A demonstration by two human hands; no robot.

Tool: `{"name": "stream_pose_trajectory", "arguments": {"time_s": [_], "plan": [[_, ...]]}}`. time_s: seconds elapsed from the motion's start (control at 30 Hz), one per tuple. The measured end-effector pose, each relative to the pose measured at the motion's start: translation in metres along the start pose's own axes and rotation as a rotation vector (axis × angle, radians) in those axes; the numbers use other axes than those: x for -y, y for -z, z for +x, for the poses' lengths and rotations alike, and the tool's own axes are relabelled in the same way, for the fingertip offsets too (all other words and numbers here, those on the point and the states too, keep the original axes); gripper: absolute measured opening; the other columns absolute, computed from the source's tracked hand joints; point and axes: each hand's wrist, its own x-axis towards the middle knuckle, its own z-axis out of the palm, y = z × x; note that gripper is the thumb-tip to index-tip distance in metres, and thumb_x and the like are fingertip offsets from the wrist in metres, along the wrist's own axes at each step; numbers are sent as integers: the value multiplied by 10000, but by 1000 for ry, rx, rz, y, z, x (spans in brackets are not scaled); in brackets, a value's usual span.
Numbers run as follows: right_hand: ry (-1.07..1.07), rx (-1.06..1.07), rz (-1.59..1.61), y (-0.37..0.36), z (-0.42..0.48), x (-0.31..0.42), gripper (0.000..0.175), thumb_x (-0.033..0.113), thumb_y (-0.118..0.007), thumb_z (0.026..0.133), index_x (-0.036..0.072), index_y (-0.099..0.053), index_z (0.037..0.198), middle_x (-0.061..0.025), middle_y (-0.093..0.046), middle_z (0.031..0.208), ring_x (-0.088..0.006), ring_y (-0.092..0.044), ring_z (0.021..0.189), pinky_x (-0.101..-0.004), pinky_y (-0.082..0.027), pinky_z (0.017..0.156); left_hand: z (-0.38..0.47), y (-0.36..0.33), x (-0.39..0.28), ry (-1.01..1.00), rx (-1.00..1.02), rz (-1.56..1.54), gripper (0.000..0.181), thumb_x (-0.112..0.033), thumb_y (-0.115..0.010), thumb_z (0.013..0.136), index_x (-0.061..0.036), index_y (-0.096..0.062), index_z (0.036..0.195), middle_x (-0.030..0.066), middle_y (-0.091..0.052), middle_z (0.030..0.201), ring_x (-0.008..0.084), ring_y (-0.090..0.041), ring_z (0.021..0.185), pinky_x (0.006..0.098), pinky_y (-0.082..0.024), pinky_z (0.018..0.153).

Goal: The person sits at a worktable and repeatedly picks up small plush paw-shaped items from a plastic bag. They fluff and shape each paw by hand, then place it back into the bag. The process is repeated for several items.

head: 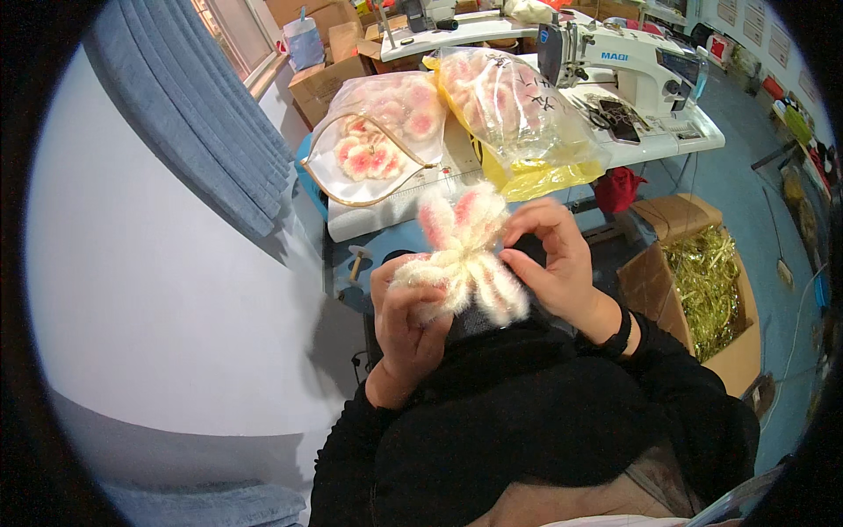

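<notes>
My left hand (409,323) holds a fuzzy cream and pink chenille flower (469,253) by its lower left petals, its fingers wrapped over them. The petals spread out from a pinched middle, two of the upper ones tinted pink. At the flower's right side is my right hand (553,253), with thumb and forefinger close to the petals near the middle. Whether those fingertips pinch anything is not clear. Beyond the hands, similar pink and white fuzzy flowers (370,157) lie inside a thin brown teardrop-shaped loop (321,184).
Plastic bags of fuzzy flowers (520,112) lie on the table ahead. A MAQI sewing machine (616,59), scissors (596,117) and a phone (620,122) are at right. A red fabric rose (618,189) hangs near a cardboard box (744,342) of gold tinsel. A spool (357,267) stands left.
</notes>
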Motion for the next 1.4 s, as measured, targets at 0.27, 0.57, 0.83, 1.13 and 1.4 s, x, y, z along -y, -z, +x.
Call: {"name": "stream_pose_trajectory", "arguments": {"time_s": [0.27,0.57,0.83,1.13,1.4], "plan": [[-41,-80,-18,-1,6,-6,613,-5,-836,753,31,-530,1283,-109,-503,1234,-245,-565,1168,-358,-479,1037,1,0,-1,-3,65,-31,307,-57,-722,816,-91,-606,1098,219,-588,1263,352,-580,1178,448,-460,1031],[-149,57,120,1,-1,-5,372,-22,-769,796,27,-610,1128,-137,-536,1265,-227,-583,1189,-357,-476,1059,1,0,-2,5,48,-50,312,-53,-719,820,-82,-606,1109,223,-582,1272,349,-573,1184,444,-457,1037],[151,99,-225,6,8,16,273,56,-804,712,88,-734,974,-183,-522,1411,-363,-482,1297,-451,-435,1063,1,0,0,20,36,-17,272,-95,-698,847,-73,-611,1105,220,-579,1265,342,-568,1171,441,-453,1026],[59,439,-112,15,6,10,309,49,-750,785,66,-654,1078,-169,-627,1334,-372,-609,1223,-446,-492,1024,0,3,2,42,152,-107,249,-144,-714,874,-66,-632,1097,218,-599,1248,345,-582,1150,434,-459,1020],[-562,412,623,3,1,-11,557,274,-543,1083,108,-271,1540,-123,-558,1350,-222,-616,1183,-392,-575,923,17,-11,11,-18,112,159,544,37,-695,818,-25,-509,1325,232,-594,1333,405,-589,1205,495,-462,1054]]}}
